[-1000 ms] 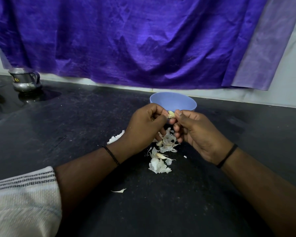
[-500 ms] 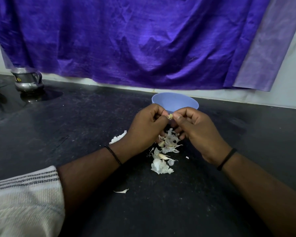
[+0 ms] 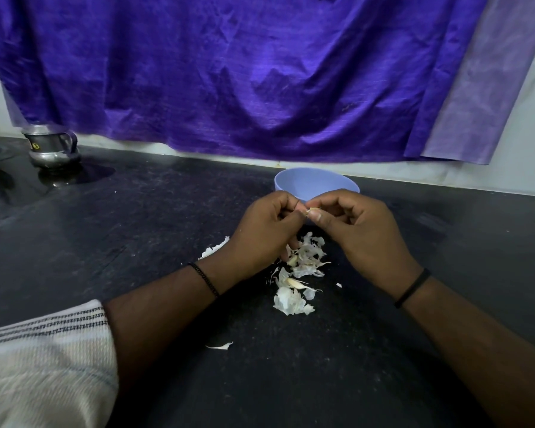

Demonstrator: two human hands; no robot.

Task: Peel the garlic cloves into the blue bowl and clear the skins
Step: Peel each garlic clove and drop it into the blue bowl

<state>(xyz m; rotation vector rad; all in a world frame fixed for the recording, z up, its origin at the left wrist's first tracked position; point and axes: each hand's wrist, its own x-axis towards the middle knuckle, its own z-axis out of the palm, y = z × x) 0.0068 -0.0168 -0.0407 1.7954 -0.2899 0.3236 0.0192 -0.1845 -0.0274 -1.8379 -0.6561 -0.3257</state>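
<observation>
Steel jug (image 3: 50, 148) stands at the far left of the dark counter (image 3: 155, 230), well apart from the work. Left hand (image 3: 261, 231) and right hand (image 3: 363, 234) meet just in front of the blue bowl (image 3: 314, 182), fingers curled, both pinching one small garlic clove (image 3: 313, 210) between thumb and fingertips. Clove appears partly stripped; peeling is judged to be the step in hand. Loose skins (image 3: 301, 267) lie in a heap on the counter directly below the hands, with one stray flake (image 3: 219, 346) nearer the viewer and another patch (image 3: 215, 248) beside the left wrist. At least one clove-like piece seems to lie among the skins; whether it is peeled cannot be told. Bowl contents are hidden. Remaining, by judgement: finishing this clove, dropping it into the bowl, and clearing all skins.
</observation>
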